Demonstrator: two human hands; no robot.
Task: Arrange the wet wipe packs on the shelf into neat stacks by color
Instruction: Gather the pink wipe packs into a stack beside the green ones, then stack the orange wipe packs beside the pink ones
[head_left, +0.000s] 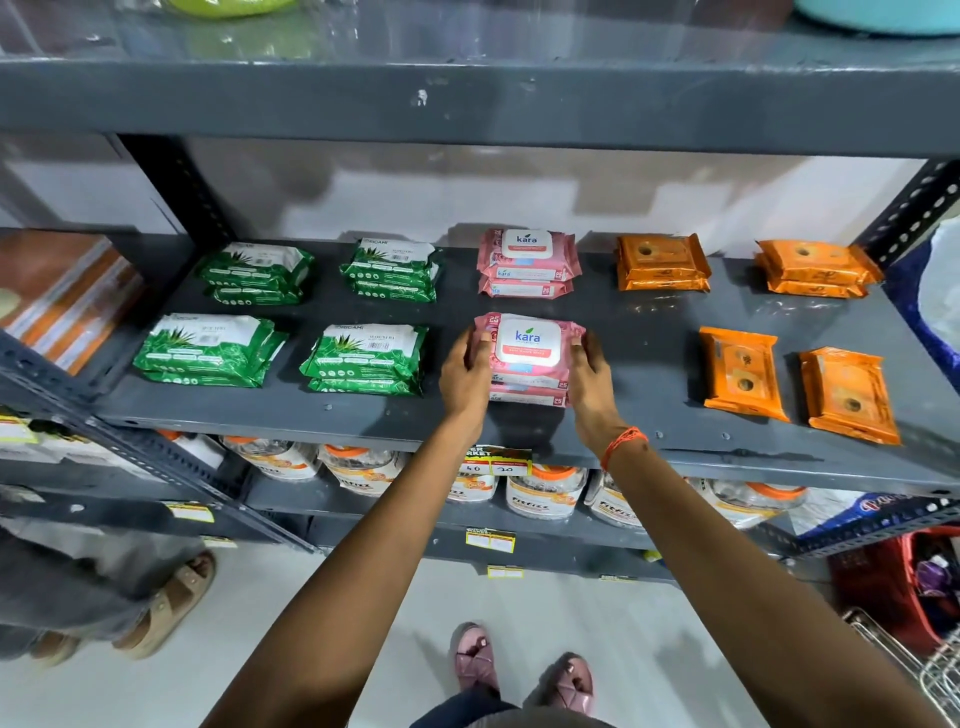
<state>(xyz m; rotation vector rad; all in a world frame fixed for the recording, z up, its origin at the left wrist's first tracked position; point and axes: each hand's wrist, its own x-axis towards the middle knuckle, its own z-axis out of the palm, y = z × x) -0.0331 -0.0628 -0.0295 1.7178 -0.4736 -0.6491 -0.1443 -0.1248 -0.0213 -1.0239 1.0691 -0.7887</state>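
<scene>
On the grey shelf (644, 338) a front pink pack stack (527, 358) is gripped from both sides: my left hand (464, 376) holds its left edge, my right hand (592, 376) its right edge. Behind it sits a second pink stack (525, 262). Left of the pink ones lie several green stacks, among them a front one (363, 358) and a back one (392, 267). On the right, two orange stacks (661, 262) (815, 267) sit at the back, and two single orange packs (740, 371) (847, 395) lie in front, turned at an angle.
A shelf board (467, 98) hangs low overhead. Jars (540, 493) fill the shelf below, behind price tags (496, 462). A red basket (904, 582) and wire cart (930, 670) stand at the lower right. Another person's sandalled feet (171, 603) are at the left.
</scene>
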